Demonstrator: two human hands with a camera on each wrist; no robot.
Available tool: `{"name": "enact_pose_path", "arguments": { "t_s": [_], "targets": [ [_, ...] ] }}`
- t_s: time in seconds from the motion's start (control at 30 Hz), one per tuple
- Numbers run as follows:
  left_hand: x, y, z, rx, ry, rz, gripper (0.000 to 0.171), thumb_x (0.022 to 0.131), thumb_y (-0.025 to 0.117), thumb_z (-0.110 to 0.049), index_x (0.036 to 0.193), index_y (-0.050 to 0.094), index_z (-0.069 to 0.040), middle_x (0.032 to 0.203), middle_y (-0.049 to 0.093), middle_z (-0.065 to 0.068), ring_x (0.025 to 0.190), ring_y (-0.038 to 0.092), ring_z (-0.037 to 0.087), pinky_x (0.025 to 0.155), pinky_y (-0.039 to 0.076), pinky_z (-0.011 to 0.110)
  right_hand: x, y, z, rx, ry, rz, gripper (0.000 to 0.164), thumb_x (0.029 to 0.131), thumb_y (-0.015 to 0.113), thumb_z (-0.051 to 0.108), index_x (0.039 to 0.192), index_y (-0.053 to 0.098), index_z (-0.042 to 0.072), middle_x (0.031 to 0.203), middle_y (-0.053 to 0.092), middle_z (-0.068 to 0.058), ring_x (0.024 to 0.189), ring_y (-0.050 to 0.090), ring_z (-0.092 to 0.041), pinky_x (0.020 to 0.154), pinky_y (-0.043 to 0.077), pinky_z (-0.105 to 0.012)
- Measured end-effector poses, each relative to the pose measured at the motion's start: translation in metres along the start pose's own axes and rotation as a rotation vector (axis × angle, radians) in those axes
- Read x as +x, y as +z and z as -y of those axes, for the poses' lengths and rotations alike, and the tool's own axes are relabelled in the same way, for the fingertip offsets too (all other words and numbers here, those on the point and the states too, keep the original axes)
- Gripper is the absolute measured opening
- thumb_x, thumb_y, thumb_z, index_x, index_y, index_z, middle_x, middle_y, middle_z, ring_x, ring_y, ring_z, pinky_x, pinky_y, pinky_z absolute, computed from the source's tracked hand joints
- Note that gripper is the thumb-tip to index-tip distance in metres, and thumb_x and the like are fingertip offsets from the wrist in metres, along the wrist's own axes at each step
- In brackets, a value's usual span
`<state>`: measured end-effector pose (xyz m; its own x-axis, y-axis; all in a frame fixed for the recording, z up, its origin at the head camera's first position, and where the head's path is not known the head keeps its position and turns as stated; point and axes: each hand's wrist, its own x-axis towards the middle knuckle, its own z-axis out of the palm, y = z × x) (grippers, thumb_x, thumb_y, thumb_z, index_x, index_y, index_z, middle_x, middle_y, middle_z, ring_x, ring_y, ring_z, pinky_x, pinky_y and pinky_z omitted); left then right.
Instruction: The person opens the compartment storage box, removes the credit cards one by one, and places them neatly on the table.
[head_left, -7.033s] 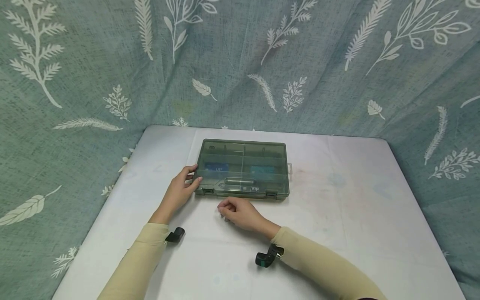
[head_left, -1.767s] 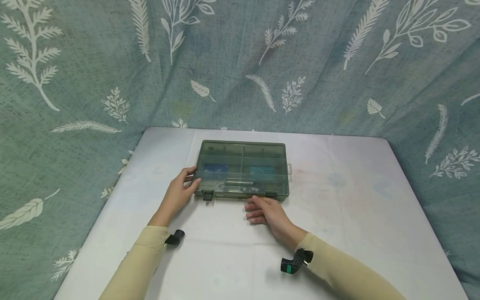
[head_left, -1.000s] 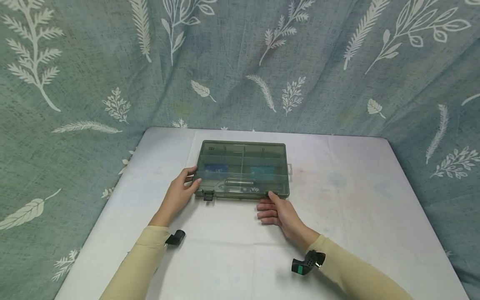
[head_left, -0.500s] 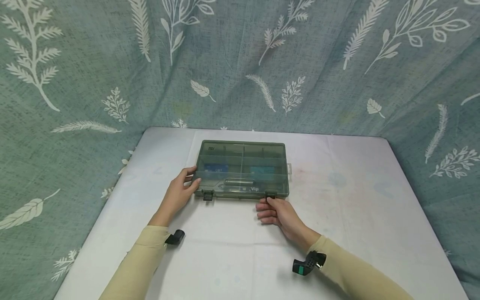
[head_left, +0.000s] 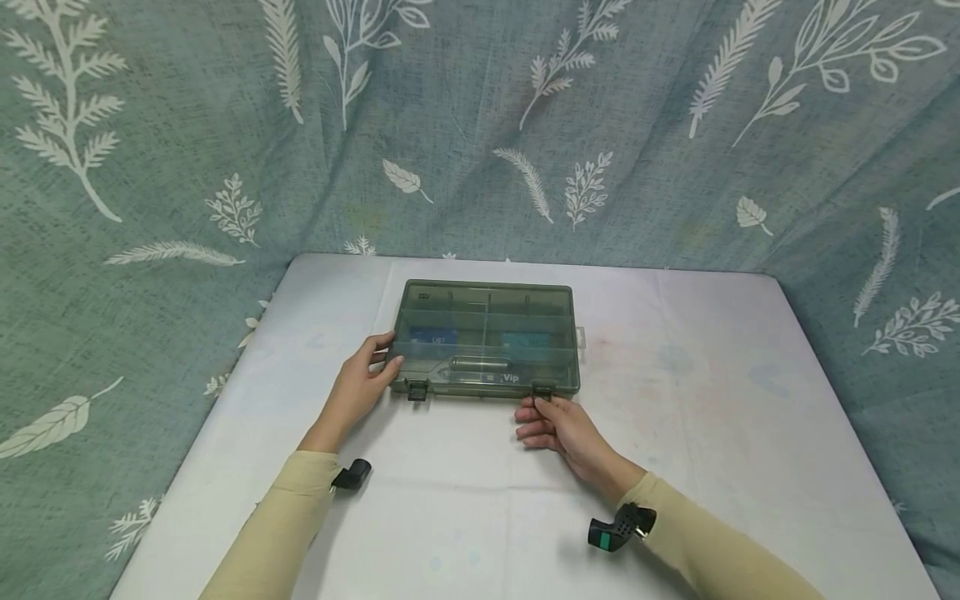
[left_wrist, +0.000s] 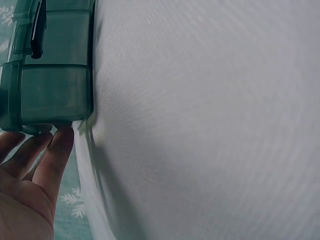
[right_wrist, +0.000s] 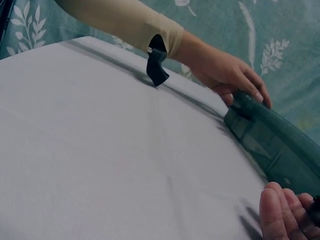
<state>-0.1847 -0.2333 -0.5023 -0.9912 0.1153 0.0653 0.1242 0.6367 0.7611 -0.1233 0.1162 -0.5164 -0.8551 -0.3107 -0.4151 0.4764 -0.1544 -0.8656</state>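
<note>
A translucent dark green plastic storage box (head_left: 483,321) lies flat on the table with its lid down. Blue and teal items show faintly through the lid. My left hand (head_left: 357,379) holds the box's left end, thumb on the front corner and fingers along the side; in the left wrist view, fingertips (left_wrist: 60,137) touch the end wall. At the front edge, the left latch (head_left: 417,390) hangs flipped down. My right hand (head_left: 564,429) has thumb and index finger at the right latch (head_left: 542,391), which is also flipped down and partly hidden; the other fingers are loosely bent below.
The table (head_left: 465,517) wears a white cloth. Green leaf-patterned fabric (head_left: 480,167) hangs behind and at both sides. A small clear hanging tab (head_left: 581,337) sticks out from the box's right end. Each wrist carries a black camera (head_left: 622,527).
The left latch flipped down between the first two frames. My right hand then moved right to the right latch, which swung down under its thumb. My left hand stayed on the box.
</note>
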Motion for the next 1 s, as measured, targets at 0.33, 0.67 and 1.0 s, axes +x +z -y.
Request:
{"name": "enact_pose_path", "arguments": {
  "t_s": [0.33,0.67,1.0],
  "targets": [
    [0.0,0.0,0.0,0.001,0.002,0.001,0.058,0.106,0.057,-0.033,0.155,0.039,-0.009,0.157,0.041,0.016,0.134,0.051,0.039,0.108,0.049,0.053,-0.007,-0.016,0.005,-0.118,-0.023,0.02,0.043,0.109,0.046,0.015,0.139,0.047,-0.016,0.123,0.067,-0.023,0.088,0.074,-0.017,0.079,0.064,-0.031],
    [0.001,0.002,0.0,-0.015,0.001,0.004,0.058,0.105,0.058,-0.032,0.155,0.039,-0.009,0.158,0.041,0.017,0.134,0.051,0.038,0.108,0.049,0.053,-0.013,-0.037,0.014,-0.465,-0.08,-0.116,0.032,0.106,0.055,0.017,0.123,0.067,-0.008,0.117,0.071,-0.018,0.081,0.073,-0.022,0.071,0.065,-0.034],
    [0.002,0.001,0.003,0.049,-0.001,0.012,0.061,0.106,0.056,-0.036,0.158,0.035,-0.012,0.158,0.041,0.015,0.133,0.051,0.04,0.105,0.05,0.056,-0.019,-0.062,0.032,-0.802,-0.203,-0.253,0.028,0.096,0.072,0.034,0.104,0.067,0.008,0.087,0.072,-0.003,0.076,0.071,-0.019,0.063,0.06,-0.033]
  ]
}}
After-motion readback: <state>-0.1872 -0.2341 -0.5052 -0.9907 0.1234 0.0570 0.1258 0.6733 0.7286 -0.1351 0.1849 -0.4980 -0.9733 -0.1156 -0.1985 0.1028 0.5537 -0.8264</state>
